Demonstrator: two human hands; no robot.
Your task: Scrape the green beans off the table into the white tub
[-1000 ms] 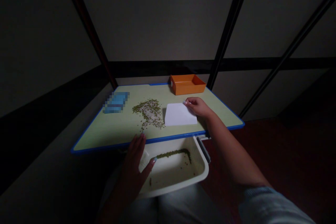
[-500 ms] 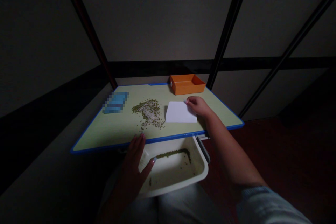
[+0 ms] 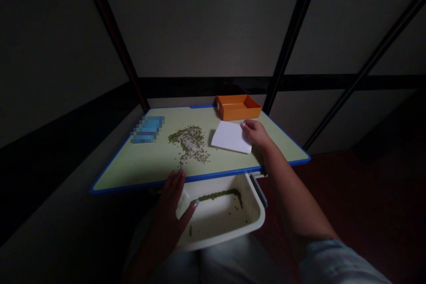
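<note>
My right hand (image 3: 255, 133) pinches the right edge of a white sheet of paper or card (image 3: 231, 137), which is tilted above the table. Left of the sheet, small green beans or seeds (image 3: 188, 132) lie scattered, with a whitish patch of grains or powder (image 3: 192, 145) among them. My left hand (image 3: 173, 202) has its fingers apart, over the left side of a cream plastic basin (image 3: 259, 217) and by the table's front edge; it holds nothing. Inside the basin, more green beans (image 3: 216, 195) form a line along the far side.
The pale yellow table (image 3: 133, 168) has a blue rim. An orange open box (image 3: 238, 112) stands at its back right. At the left lies a blue, pixelated item (image 3: 148, 129). A panelled wall (image 3: 206, 22) rises behind the table, and my knees are under the basin.
My right hand has lifted the white sheet slightly away from me and to the right, tilting it. The left hand stays in place, and the scattered pile looks the same.
</note>
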